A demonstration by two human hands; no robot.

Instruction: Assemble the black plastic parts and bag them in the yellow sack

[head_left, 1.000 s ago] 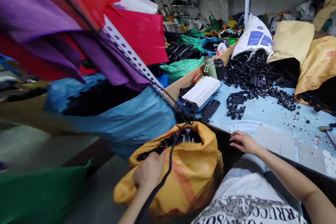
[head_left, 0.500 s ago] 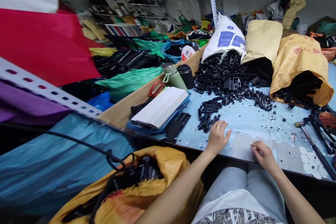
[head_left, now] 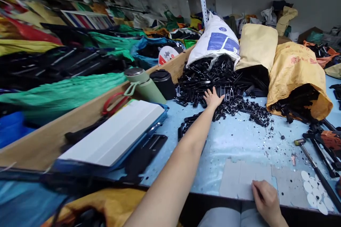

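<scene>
My left hand point(head_left: 214, 98) reaches far across the table, its fingers spread over the heap of black plastic parts point(head_left: 205, 74) that spills from a white sack point(head_left: 217, 40). Nothing shows in its grasp. By the front edge, my right hand point(head_left: 266, 197) rests with curled fingers over a grey sheet point(head_left: 237, 177). Whether anything small is in those fingers is hidden. Small screw-like pieces point(head_left: 247, 108) lie scattered to the right of the heap. Behind my left forearm, a smaller group of black parts point(head_left: 185, 124) is partly covered.
On the left are a white box point(head_left: 117, 131), red-handled scissors point(head_left: 113, 104), a green flask point(head_left: 146, 87) and a black cup point(head_left: 163, 83) along a wooden board. A yellow sack point(head_left: 298, 67) stands at the back right. A hammer point(head_left: 317, 173) lies near white discs point(head_left: 314, 191) at the right.
My left hand has moved forward from the front edge to the black heap, fingers spreading. My right hand stays near the grey sheet, fingers more curled. The view has turned and come closer to the table.
</scene>
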